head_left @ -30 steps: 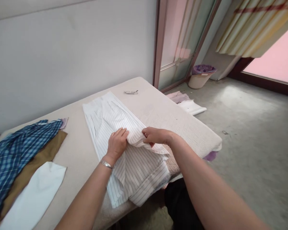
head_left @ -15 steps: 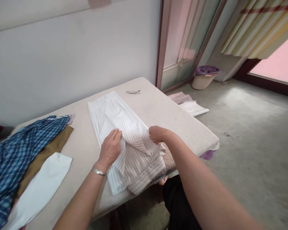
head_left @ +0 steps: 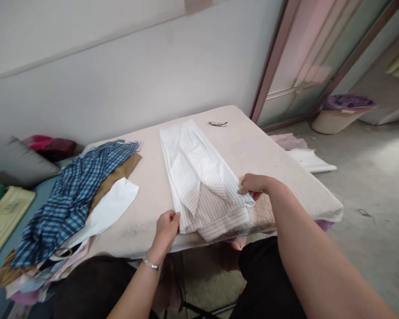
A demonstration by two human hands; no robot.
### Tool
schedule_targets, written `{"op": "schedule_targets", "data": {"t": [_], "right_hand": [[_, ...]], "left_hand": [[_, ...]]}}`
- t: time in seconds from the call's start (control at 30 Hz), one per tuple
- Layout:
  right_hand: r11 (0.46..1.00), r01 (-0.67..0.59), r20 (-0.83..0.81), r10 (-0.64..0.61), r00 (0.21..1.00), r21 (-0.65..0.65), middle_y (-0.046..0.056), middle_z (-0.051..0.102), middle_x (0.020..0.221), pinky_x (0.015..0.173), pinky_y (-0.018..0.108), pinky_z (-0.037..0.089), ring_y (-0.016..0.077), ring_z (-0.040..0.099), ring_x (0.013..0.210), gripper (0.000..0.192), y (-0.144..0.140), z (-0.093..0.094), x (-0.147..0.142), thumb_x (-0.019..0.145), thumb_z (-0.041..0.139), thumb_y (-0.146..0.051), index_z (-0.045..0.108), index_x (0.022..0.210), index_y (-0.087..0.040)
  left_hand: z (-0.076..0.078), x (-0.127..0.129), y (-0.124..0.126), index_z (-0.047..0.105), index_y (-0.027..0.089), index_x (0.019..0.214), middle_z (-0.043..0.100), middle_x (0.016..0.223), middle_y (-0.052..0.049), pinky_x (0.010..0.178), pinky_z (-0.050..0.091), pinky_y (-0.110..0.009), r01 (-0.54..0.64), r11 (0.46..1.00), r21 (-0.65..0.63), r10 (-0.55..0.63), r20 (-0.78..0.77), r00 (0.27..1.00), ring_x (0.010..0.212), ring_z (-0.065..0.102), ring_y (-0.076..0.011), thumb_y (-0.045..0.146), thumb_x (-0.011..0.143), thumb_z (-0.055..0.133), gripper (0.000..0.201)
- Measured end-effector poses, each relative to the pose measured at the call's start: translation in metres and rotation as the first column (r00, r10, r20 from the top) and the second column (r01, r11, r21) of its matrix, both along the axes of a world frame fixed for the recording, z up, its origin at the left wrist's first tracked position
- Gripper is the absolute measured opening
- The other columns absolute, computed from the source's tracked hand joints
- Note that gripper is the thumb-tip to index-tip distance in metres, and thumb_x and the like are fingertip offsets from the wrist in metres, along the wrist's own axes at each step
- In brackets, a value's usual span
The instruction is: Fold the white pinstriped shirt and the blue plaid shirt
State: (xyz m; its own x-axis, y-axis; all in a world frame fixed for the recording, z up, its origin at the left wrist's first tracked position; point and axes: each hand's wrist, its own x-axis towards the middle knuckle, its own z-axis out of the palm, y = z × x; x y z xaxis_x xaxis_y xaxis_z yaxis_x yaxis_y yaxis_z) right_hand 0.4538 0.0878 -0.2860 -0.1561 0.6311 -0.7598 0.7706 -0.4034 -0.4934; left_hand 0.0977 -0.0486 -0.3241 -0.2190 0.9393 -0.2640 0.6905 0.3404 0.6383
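A grey cushion and red fabric lie at the far left of the padded table, beside a heap of garments — a blue plaid shirt over a brown cloth and a white piece — spread on the table's left part. At the table's near edge the left hand, a bracelet at its wrist, pinches the lower left corner of the folded white striped shirt, which lies along the table's middle. The right hand is closed on the shirt's right edge. A small dark object rests at the table's far end — right of the table, white cloth lies on the floor near a lined bin.
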Motion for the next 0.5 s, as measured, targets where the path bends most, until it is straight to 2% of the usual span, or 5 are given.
{"op": "schedule_targets", "data": {"t": [0.17,0.33,0.5], "right_hand": [[0.999,0.025,-0.017,-0.025,1.000,-0.020,0.008,0.066,0.063,0.060,0.029,0.059,0.0187,0.066,0.058,0.021,-0.008,0.000,0.006,0.088,0.072,-0.028,0.063,0.078,-0.012],[0.996,0.014,-0.024,-0.016,1.000,-0.085,0.013,0.072,0.071,0.060,0.026,0.058,0.0204,0.071,0.066,0.027,-0.007,-0.004,0.012,0.091,0.069,-0.031,0.065,0.073,-0.011],[0.992,-0.002,-0.027,-0.001,1.000,-0.125,0.016,0.074,0.073,0.057,0.024,0.056,0.0226,0.074,0.069,0.025,-0.006,-0.006,0.018,0.087,0.074,-0.028,0.067,0.073,-0.009]], "left_hand": [[0.004,-0.002,-0.005,0.059,0.020,0.058,0.059,0.055,-0.002,0.057,0.034,-0.027,-0.019,1.000,0.010,0.019,-0.004,1.000,0.057,0.054,-0.0163,0.050,0.089,0.049,0.044],[0.001,-0.001,-0.006,0.051,0.021,0.049,0.052,0.047,0.000,0.054,0.031,-0.027,-0.037,0.999,0.001,0.037,0.022,0.999,0.049,0.050,-0.0141,0.048,0.079,0.058,0.041],[0.001,0.005,-0.009,0.049,0.022,0.054,0.053,0.048,0.001,0.050,0.036,-0.026,-0.099,0.992,-0.072,0.109,0.149,0.983,0.049,0.060,-0.0180,0.053,0.075,0.059,0.038]]}}
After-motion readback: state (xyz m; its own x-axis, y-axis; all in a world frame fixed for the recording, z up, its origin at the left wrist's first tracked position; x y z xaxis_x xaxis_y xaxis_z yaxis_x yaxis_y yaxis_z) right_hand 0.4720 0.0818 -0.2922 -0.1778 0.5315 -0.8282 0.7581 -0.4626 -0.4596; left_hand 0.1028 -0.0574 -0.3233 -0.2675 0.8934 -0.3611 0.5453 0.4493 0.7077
